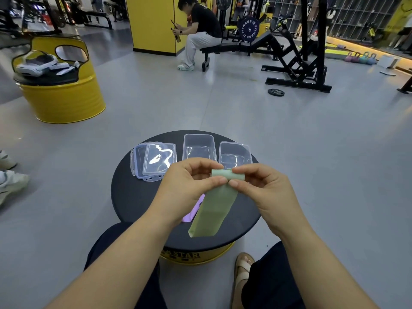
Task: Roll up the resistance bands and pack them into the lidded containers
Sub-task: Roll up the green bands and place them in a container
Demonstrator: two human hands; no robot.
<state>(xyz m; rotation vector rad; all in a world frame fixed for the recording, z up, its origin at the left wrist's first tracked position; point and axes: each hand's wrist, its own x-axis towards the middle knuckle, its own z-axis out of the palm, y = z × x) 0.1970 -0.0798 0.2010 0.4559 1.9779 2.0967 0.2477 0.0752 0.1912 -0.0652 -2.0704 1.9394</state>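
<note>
The purple band (pixel 193 211) is lying mostly hidden under the left hand (pixel 187 188) and the green band (pixel 214 210), toward the table's (pixel 133 197) six o'clock; the left hand is covering the left container's (pixel 199 146) near wall, and the right hand (pixel 265 190) is covering part of the right container's (pixel 235 152), at twelve o'clock; the view's edge is cutting off a pale shoe (pixel 11 181) at nine o'clock.

Yellow drum (pixel 63 101); weight plate (pixel 276 92)
</note>
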